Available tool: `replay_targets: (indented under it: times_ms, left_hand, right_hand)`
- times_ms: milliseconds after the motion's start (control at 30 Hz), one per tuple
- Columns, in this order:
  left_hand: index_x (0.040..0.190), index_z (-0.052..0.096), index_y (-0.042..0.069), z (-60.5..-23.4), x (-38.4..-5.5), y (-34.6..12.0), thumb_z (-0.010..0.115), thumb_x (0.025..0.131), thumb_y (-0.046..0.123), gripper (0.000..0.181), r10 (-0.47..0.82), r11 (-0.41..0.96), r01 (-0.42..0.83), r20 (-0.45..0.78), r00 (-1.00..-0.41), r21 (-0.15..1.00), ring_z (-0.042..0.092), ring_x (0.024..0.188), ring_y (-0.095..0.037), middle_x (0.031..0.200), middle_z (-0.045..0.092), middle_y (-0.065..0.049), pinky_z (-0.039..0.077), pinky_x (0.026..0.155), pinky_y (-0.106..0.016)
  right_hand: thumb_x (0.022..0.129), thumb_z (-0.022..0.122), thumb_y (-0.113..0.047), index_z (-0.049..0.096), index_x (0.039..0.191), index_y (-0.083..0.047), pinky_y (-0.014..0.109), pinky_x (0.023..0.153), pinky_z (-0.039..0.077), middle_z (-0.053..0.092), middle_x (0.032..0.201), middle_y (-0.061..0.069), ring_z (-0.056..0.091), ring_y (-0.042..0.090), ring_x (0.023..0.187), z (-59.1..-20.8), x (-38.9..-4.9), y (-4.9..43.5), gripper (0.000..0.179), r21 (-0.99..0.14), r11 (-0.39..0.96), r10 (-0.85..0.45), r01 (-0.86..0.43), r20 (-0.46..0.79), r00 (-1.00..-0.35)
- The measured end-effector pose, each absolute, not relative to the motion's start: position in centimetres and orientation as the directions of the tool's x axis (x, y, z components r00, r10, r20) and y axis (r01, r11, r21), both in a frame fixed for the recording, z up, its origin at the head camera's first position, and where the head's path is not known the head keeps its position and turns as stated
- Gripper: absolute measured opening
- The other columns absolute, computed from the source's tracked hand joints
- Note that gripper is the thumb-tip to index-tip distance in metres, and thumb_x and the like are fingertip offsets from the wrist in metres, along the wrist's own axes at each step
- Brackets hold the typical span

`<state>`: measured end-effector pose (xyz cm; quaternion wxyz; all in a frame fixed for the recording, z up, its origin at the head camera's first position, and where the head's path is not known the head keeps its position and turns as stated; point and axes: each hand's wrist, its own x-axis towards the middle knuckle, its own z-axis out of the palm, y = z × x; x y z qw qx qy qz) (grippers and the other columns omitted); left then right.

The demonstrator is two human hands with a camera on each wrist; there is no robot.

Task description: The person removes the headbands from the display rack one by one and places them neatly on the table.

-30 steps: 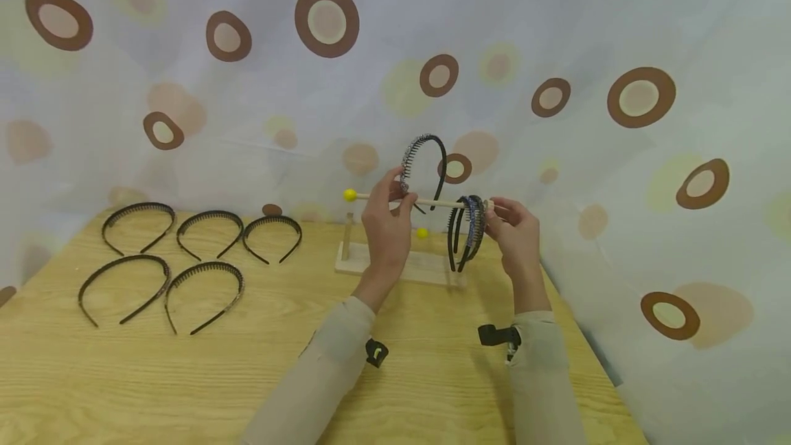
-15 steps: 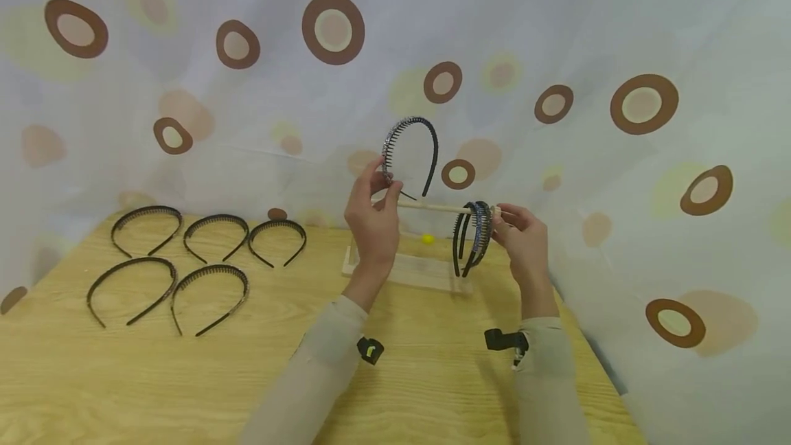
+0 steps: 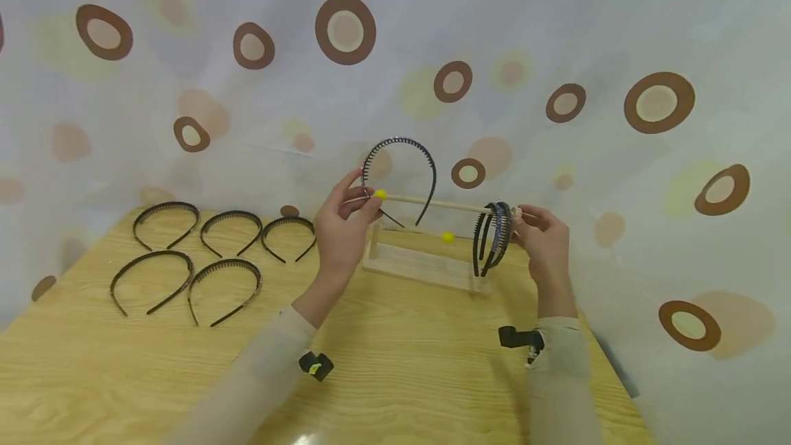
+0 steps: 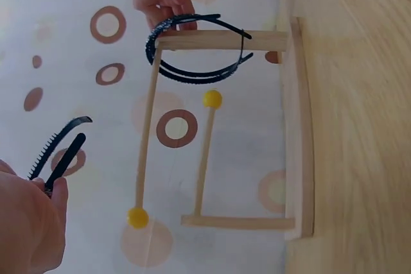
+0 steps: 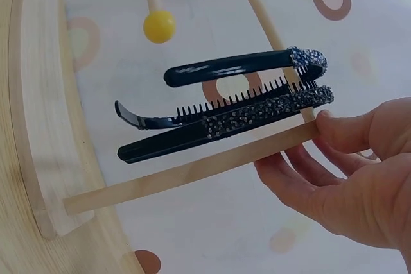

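My left hand (image 3: 342, 229) pinches a black toothed headband (image 3: 434, 177) near one end, its arch upward. In the head view this headband overlaps the upper rod (image 3: 454, 206) of a wooden stand. From the left wrist, it is seen apart from the rod, off to the side of its yellow ball tip (image 4: 137, 217). My right hand (image 5: 359, 171) grips the top of the stand's upright post (image 5: 192, 172), thumb on one side and fingers beneath. Several headbands (image 5: 270, 112) with glittery stones hang on the rod beside that post.
Several black headbands (image 3: 225, 263) lie in two rows on the left of the wooden table (image 3: 395, 376). The stand's lower rod ends in another yellow ball (image 3: 448, 237). Its flat base (image 3: 426, 266) rests on the table near the patterned cloth backdrop (image 3: 494, 19).
My left hand has moved left along the rod with the headband, rising and then lowering, to the yellow tip. My right hand keeps its grip on the post. The head view has shifted slightly.
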<state>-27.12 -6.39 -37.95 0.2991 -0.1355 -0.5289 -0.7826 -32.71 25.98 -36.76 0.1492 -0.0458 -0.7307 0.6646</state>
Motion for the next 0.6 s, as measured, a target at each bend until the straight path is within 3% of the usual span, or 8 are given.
replay_targets:
  times_ms: [300, 467, 600]
  left_hand:
    - [0.143, 0.059, 0.011, -41.5, -24.2, -14.0, 0.074, 0.093, -0.001, 0.054, -0.12, -0.18, 0.377, 0.36, -0.925, 0.909, 0.067, 0.106, -0.035, 0.119, 0.062, -0.026, 0.058, 0.083, -0.038]
    - [0.145, 0.056, 0.007, -43.5, -23.3, -18.8, 0.073, 0.093, -0.003, 0.056, 0.022, -0.025, 0.214, 0.214, -0.977, 0.977, 0.07, 0.099, -0.034, 0.118, 0.06, -0.029, 0.058, 0.083, -0.043]
    - [0.147, 0.051, 0.001, -44.7, -23.0, -22.1, 0.072, 0.094, -0.002, 0.058, 0.056, 0.109, 0.114, 0.108, -0.993, 0.988, 0.07, 0.097, -0.036, 0.111, 0.063, -0.026, 0.058, 0.084, -0.046]
  right_hand:
    - [0.099, 0.067, -0.007, 0.058, 0.138, 0.002, 0.029, 0.084, 0.057, 0.058, 0.117, 0.005, 0.064, 0.014, 0.095, -36.5, -32.3, 27.1, 0.041, -0.989, 0.087, 0.255, -0.121, 0.14, -0.957]
    - [0.099, 0.068, -0.009, 0.057, 0.139, 0.002, 0.029, 0.084, 0.057, 0.058, 0.118, 0.005, 0.064, 0.013, 0.095, -36.7, -32.3, 27.3, 0.043, -0.988, 0.091, 0.238, -0.125, 0.144, -0.96]
    - [0.099, 0.068, -0.011, 0.056, 0.139, 0.002, 0.027, 0.081, 0.057, 0.058, 0.118, 0.004, 0.064, 0.012, 0.095, -36.8, -32.5, 27.0, 0.043, -0.988, 0.089, 0.227, -0.128, 0.145, -0.963]
